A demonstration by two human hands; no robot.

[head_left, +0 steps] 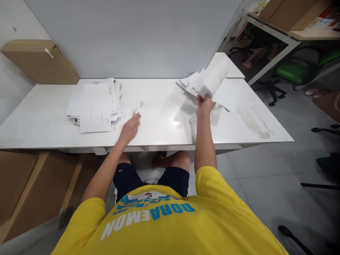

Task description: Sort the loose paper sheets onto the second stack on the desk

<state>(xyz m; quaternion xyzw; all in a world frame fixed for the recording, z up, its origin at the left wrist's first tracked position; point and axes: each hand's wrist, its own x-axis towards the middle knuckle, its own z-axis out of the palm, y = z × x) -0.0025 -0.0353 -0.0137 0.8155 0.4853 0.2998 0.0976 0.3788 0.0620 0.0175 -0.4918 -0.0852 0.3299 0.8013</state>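
Observation:
My right hand (205, 105) is closed on the lower edge of some white paper sheets (212, 79), which tilt up over a loose paper pile (188, 82) on the right of the white table. Near the table's front, left of its middle, my left hand (130, 128) curls over a small pale object (137, 111). Only the ends of that object show, too little to name its kind. Left of this hand lies a thick, uneven stack of papers (95, 108), with a printed sheet on top.
A grey-white panel (138, 39) rises along the back of the white table (159, 131). One cardboard box (39, 60) stands at the back left, and cardboard (53, 191) leans below the left front edge. Beyond the right end are a green chair (293, 71) and another desk.

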